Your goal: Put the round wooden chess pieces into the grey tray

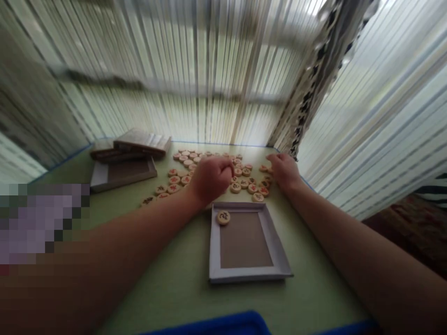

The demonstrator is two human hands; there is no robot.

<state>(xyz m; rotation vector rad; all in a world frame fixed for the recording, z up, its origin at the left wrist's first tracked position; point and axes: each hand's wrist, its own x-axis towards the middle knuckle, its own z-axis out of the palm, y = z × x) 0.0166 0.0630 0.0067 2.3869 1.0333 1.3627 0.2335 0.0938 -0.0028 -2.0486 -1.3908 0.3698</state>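
Note:
Many round wooden Chinese chess pieces (235, 187) with red or dark characters lie spread over the far half of the table. My left hand (213, 177) is closed in a fist among them, above the far edge of an open cardboard box lid (214, 242); whatever its fingers hold is hidden. One Chinese chess piece (223, 217) with a dark character rests in the lid's far left corner. At the right side of the spread, my right hand (285, 171) has its fingers curled beside a few pieces, and its grip is hidden from me.
At the far left, a second shallow box (122, 177) stands with flat wood-coloured boards (143, 142) stacked on its back edge. A pale green table (167, 279) has blue edging. Striped string curtains (209, 70) hang behind it and to the right. A blue edge (237, 321) shows at the bottom.

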